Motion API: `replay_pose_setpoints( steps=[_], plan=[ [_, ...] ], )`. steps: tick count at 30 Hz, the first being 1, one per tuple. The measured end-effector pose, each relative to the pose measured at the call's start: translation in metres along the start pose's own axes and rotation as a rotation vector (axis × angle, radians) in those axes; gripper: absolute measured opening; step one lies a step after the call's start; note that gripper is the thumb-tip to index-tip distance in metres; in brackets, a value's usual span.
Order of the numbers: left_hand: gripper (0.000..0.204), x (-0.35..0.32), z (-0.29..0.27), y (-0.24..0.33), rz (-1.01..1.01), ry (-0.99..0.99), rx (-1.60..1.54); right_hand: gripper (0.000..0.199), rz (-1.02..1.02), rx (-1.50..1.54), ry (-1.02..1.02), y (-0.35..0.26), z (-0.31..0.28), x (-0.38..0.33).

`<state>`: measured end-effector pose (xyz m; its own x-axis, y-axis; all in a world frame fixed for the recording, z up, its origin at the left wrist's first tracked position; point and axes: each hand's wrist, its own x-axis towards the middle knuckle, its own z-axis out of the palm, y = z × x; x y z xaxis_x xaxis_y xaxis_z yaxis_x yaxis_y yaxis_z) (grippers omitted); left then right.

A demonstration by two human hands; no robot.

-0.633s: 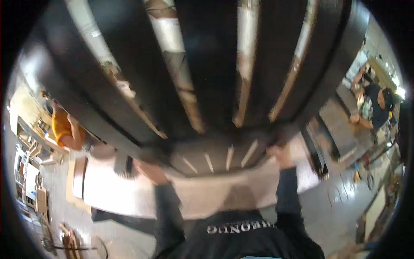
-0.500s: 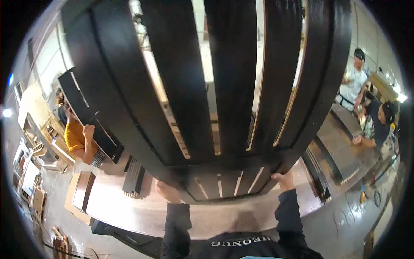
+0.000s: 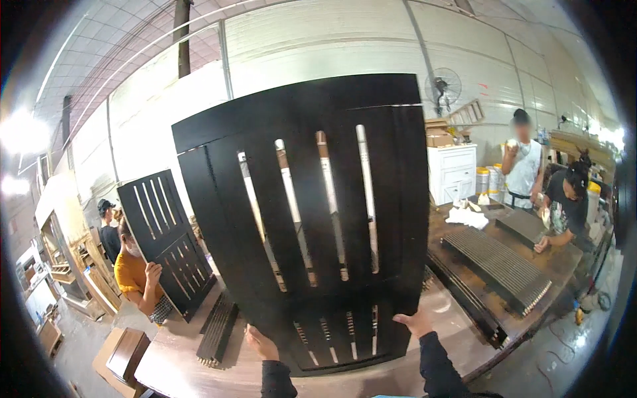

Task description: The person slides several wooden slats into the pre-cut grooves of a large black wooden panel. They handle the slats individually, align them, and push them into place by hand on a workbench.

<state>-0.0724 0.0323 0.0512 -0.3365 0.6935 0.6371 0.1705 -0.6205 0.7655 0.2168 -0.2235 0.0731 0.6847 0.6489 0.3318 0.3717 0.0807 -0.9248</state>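
Observation:
A large black wooden panel [image 3: 338,199] with long vertical slots fills the middle of the head view. It stands upright, tilted a little, with its lower end at the tabletop. My left hand [image 3: 262,343] grips its left edge low down, the fingers partly hidden behind it. On the opposite edge, slightly higher, my right hand [image 3: 416,323] holds on with the thumb on the front face and the other fingers mostly out of sight. Through the slots the light wall and parts of the room show.
The work table [image 3: 179,361] carries bundled dark strips [image 3: 217,331] on the left and a dark slat stack [image 3: 494,268] on the right. At left a person in orange [image 3: 136,272] holds a similar slotted panel [image 3: 162,232]. Two people work at right near a white cabinet [image 3: 451,172].
My view has tipped up, so the panel's top edge and the far wall now show. The panel stands more upright in view. Both hands keep their hold. The other person's panel shows its slotted face.

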Motion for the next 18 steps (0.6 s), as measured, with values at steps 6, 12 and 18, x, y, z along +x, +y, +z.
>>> replay_pose_setpoints(
  steps=[6,12,18],
  plan=[
    [0.063,-0.014,0.008,0.012,-0.064,0.004,-0.151,0.053,0.041,-0.111,-0.02,0.02,-0.004,0.01],
    [0.067,-0.034,-0.003,-0.016,-0.13,-0.032,0.08,0.054,0.03,0.068,-0.103,0.015,-0.001,0.011],
    [0.055,-0.119,-0.054,-0.064,-0.394,-0.254,0.308,0.054,0.011,0.164,-0.081,0.014,0.005,0.013]
  ],
)
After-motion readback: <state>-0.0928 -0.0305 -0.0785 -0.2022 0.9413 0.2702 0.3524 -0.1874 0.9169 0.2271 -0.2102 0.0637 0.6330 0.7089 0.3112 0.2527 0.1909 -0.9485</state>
